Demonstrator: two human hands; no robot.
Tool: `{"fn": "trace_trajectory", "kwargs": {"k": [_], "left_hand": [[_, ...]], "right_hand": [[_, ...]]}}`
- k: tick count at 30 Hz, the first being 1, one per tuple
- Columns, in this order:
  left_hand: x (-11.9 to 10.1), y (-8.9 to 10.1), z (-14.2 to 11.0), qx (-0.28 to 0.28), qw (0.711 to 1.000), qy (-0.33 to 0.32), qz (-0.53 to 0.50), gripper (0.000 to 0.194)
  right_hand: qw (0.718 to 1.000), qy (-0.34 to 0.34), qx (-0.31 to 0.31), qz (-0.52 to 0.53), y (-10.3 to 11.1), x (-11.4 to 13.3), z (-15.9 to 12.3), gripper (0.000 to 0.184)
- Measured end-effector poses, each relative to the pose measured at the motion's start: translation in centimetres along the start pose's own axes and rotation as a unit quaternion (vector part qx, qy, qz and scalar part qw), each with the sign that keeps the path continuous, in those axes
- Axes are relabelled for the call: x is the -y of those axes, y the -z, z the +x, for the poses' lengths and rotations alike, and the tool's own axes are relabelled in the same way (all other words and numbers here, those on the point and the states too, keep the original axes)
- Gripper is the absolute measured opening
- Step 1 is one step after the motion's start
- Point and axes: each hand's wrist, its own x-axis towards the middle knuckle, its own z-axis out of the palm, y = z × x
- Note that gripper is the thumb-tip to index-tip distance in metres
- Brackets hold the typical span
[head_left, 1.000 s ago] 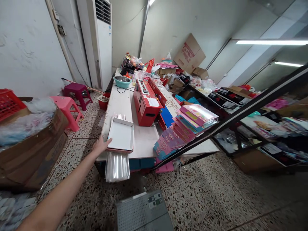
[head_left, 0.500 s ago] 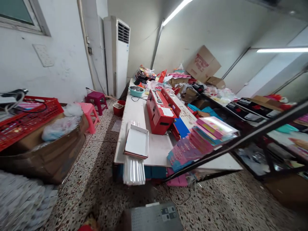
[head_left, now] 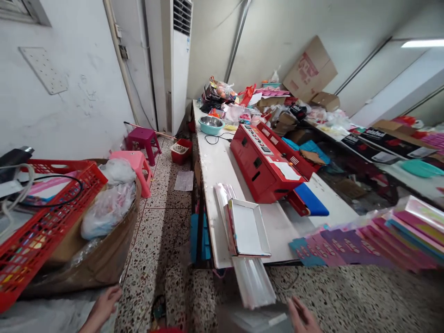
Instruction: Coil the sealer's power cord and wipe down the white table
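Observation:
My left hand (head_left: 103,305) is at the bottom left, low beside the cardboard box (head_left: 104,259) and next to a pale sheet on the floor; its fingers are blurred. My right hand (head_left: 301,318) comes in at the bottom edge with fingers stretched out and nothing in them. It is just right of a blurred grey object (head_left: 249,320) and below the clear plastic sleeves (head_left: 252,281) that hang off the table end. A shallow white tray box (head_left: 247,229) lies on the sleeves at the near end of the white table (head_left: 217,171).
A red machine (head_left: 265,163) stands mid-table, a teal bowl (head_left: 211,125) behind it. Pink and purple packs (head_left: 367,240) fan out at right. A red crate (head_left: 41,217) and bagged items sit at left, pink stools (head_left: 133,162) and a white air conditioner (head_left: 175,60) beyond.
The view has swung left and down, closer to the table end. Both my hands have come into sight at the bottom edge; half a second ago neither showed.

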Motion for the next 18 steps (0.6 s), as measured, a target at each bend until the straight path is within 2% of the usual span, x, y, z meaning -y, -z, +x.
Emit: {"fn": "trace_trajectory", "kwargs": {"k": [2,5,9,11,13,15,18], "left_hand": [[-3.9,-0.2,2.1,0.005,1.0,-0.009,0.002,0.059],[-9.3,-2.7,4.4,0.054,0.998,-0.044,0.008,0.066],[-15.9,-7.2,7.2,0.165,0.981,-0.101,0.014,0.067],[-19.7,-8.9,9.1,0.205,0.971,-0.12,0.024,0.066],[-24.0,-10.1,11.5,0.23,0.963,-0.133,0.044,0.069],[-28.7,-10.7,14.4,0.235,0.961,-0.129,0.063,0.078],[-36.3,-11.4,19.5,0.194,0.972,-0.091,0.096,0.089]], "right_hand": [[1.0,0.009,-0.024,-0.008,-0.9,4.5,-1.2,0.077],[0.998,-0.007,-0.063,0.002,-1.7,9.6,-1.9,0.08],[0.992,-0.022,-0.12,0.042,-2.6,12.3,0.5,0.07],[0.978,-0.033,-0.16,0.13,-3.4,13.1,3.1,0.067],[0.941,-0.032,-0.202,0.269,-4.9,14.4,6.2,0.065],[0.885,-0.028,-0.233,0.402,-6.7,16.5,9.5,0.06],[0.826,-0.049,-0.255,0.5,-9.6,20.7,14.4,0.051]]}}
